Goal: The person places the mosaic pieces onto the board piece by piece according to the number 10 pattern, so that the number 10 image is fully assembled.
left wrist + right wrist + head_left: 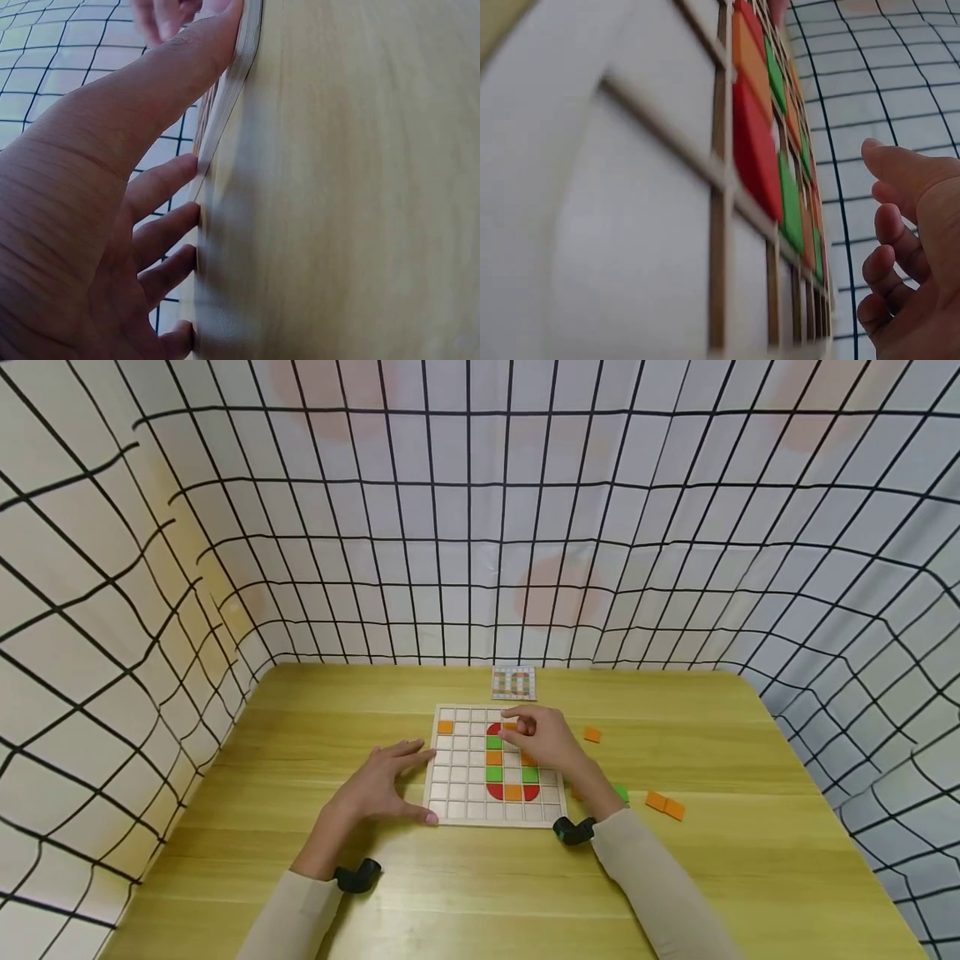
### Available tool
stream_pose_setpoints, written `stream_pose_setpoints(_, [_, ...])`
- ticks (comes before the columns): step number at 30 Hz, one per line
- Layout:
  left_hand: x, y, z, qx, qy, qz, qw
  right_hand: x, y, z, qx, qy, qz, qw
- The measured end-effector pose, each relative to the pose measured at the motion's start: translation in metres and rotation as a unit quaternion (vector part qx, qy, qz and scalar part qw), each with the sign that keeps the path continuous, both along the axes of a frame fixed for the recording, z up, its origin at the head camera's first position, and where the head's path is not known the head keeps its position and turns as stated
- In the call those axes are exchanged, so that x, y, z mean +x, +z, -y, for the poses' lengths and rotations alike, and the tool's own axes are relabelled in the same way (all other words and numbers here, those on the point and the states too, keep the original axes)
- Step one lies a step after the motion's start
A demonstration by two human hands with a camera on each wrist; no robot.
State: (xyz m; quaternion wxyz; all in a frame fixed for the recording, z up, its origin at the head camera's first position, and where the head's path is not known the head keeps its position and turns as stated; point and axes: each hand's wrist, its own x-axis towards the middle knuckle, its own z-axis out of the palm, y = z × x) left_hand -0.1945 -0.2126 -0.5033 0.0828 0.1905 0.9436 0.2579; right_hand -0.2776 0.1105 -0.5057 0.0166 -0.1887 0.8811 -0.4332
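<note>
A white gridded board lies on the table, holding red, green and orange tiles in a ring and one orange tile at its upper left. My left hand is spread, thumb and index finger touching the board's left edge; the left wrist view shows this hand along the board's side. Over the board's upper right is my right hand, thumb and forefinger apart around an orange tile. In the right wrist view this hand has bent fingers and no visible tile, beside a red tile.
A small patterned card lies behind the board. Right of the board are loose orange tiles and a green tile partly behind my right forearm. Black-gridded white fabric surrounds the table's back and sides.
</note>
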Motion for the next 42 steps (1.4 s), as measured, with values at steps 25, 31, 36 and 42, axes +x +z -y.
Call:
stream_pose_setpoints(25, [0.002, -0.001, 0.005, 0.0, -0.001, -0.005, 1.0, 0.01, -0.012, -0.098, 0.088, -0.016, 0.051, 0.9946])
stream_pose_setpoints(31, [0.002, -0.001, 0.004, 0.001, -0.001, -0.005, 1.0, 0.011, -0.013, -0.101, 0.115, -0.019, 0.047, 0.9921])
stream_pose_setpoints(36, [0.001, -0.001, 0.003, -0.001, -0.001, -0.002, 1.0, 0.012, -0.013, -0.105, 0.117, -0.032, 0.037, 0.992])
stream_pose_setpoints(42, [0.0, -0.002, 0.002, -0.004, -0.001, -0.003, 1.0, 0.015, -0.011, -0.11, 0.121, -0.029, 0.024, 0.9919])
